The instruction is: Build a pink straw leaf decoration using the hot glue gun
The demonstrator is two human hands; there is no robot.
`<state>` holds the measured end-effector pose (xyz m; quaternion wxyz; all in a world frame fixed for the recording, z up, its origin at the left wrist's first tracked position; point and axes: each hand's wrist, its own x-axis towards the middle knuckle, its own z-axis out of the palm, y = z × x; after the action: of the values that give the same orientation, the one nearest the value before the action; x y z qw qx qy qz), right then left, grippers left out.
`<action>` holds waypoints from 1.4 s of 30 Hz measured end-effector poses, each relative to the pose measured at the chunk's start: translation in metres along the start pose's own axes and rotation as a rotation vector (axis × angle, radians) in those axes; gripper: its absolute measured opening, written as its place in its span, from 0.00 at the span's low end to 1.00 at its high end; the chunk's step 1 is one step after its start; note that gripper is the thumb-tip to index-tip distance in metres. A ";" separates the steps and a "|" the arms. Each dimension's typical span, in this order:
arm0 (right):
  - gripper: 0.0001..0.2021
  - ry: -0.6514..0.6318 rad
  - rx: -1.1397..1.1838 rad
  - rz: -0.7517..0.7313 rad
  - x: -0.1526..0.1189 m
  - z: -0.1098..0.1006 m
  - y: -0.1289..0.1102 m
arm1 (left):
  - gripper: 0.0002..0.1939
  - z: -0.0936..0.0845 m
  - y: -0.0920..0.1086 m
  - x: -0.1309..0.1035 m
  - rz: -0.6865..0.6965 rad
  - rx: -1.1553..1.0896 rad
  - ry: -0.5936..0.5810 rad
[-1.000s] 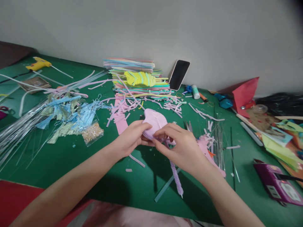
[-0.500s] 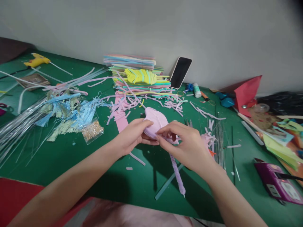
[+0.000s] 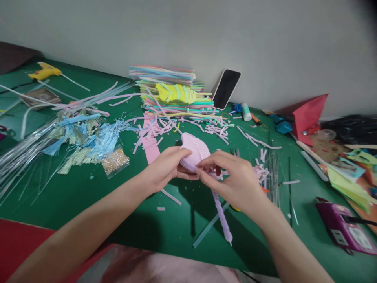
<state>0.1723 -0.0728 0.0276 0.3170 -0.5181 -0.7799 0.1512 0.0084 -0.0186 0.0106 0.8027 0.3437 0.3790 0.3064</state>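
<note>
A pale pink-lilac, petal-shaped piece point(image 3: 194, 148) is held up over the middle of the green table. My left hand point(image 3: 167, 167) is closed on its left side, thumb on top and fingers underneath. At its lower right edge, the thumb and index finger of my right hand point(image 3: 231, 175) pinch the rim. A fuzzy lilac twisted stem point(image 3: 221, 216) hangs below, running down from behind my right hand; where it joins is hidden. A loose lilac pipe cleaner point(image 3: 163, 110) stretches up and left behind the piece. Scissors point(image 3: 235, 152) lie partly covered by my right hand.
Pipe cleaner bundles point(image 3: 176, 94) and a leaning phone point(image 3: 226, 89) stand by the wall. On the left are a yellow glue gun point(image 3: 45, 71), blue tassels point(image 3: 108, 135) and a bag of gold beads point(image 3: 115, 161). A purple device point(image 3: 344, 226) sits at right.
The view has shifted very slightly. Both hands keep their grip on the petal-shaped piece, with my right fingers barely moved along its edge.
</note>
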 end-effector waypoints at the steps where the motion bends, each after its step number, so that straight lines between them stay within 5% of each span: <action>1: 0.02 -0.006 0.002 -0.003 0.000 0.001 -0.001 | 0.11 0.000 0.000 0.000 -0.003 -0.001 0.006; 32: 0.05 -0.038 -0.008 0.006 0.003 0.001 -0.001 | 0.10 -0.004 -0.003 0.003 0.004 0.000 -0.013; 42: 0.04 0.110 -0.039 0.097 0.002 -0.001 0.000 | 0.11 -0.002 -0.001 0.001 -0.015 -0.019 0.008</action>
<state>0.1724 -0.0714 0.0286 0.3418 -0.5689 -0.7380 0.1225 0.0078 -0.0175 0.0084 0.8067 0.3322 0.3817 0.3053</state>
